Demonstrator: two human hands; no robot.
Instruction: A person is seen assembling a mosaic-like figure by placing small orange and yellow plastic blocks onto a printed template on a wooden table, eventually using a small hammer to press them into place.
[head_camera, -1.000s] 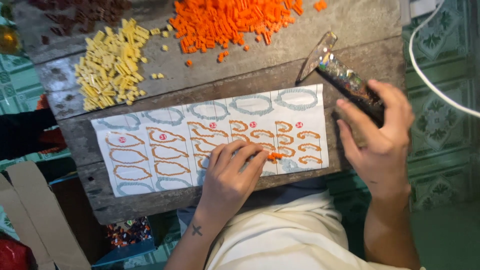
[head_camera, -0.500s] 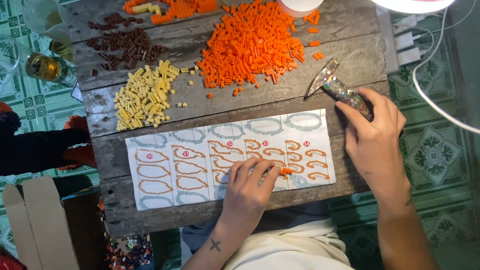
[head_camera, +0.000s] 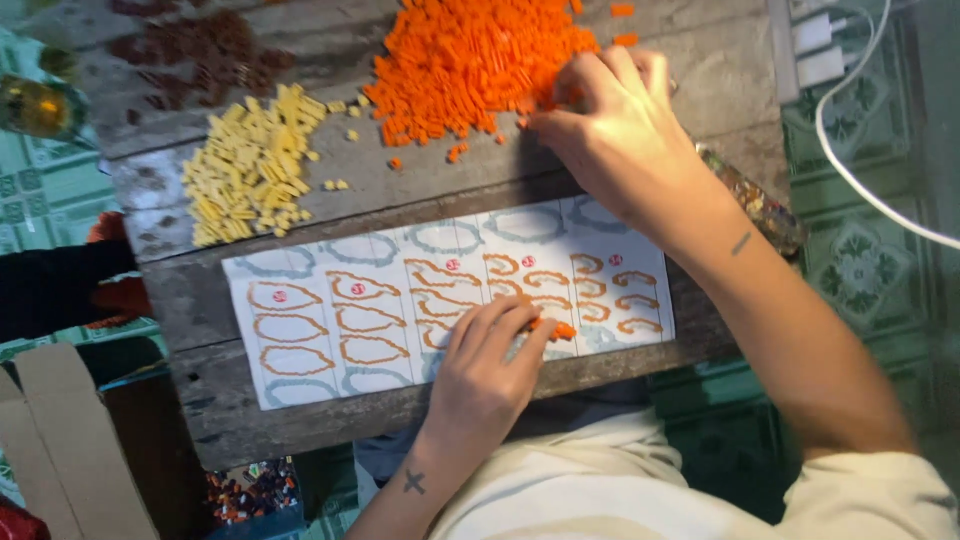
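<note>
A white paper sheet printed with orange and grey curved outlines lies on a worn wooden table. My left hand rests on the sheet's lower middle, fingertips pinching small orange pieces against it. My right hand reaches to the far side and its fingers dig into the edge of a big heap of orange pieces; what it grips is hidden under the fingers. A pile of pale yellow pieces lies to the left of the orange heap.
Dark brown pieces are scattered at the far left. A glass bottle sits off the table's left end. A bag of mixed coloured bits lies under my right forearm. A white cable runs at right, cardboard at lower left.
My right hand has left the bag at the table's right end and moved up-left into the orange heap. My left hand stays on the sheet. The view has shifted closer.
</note>
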